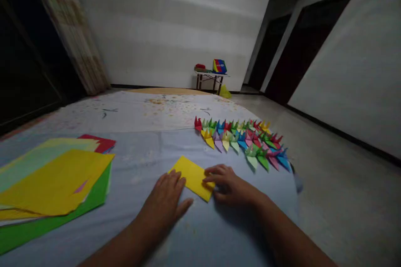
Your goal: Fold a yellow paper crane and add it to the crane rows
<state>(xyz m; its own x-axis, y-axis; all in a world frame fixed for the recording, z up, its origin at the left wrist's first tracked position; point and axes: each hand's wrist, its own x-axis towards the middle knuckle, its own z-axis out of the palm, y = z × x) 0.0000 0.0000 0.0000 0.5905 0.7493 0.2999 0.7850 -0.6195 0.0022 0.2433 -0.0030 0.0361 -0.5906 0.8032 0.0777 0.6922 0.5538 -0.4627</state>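
A folded yellow paper (192, 174) lies on the pale blue sheet (147, 158) in front of me. My left hand (167, 200) rests flat beside its left edge, fingers stretched out and touching the paper. My right hand (227, 183) presses on the paper's right corner with curled fingertips. Nothing is lifted off the sheet.
A loose stack of coloured paper sheets (53, 183), yellow on top, green and red beneath, lies at the left. Rows of several folded paper cranes (244, 139) stand at the right near the sheet's edge. A small table (210, 77) with colourful items stands by the far wall.
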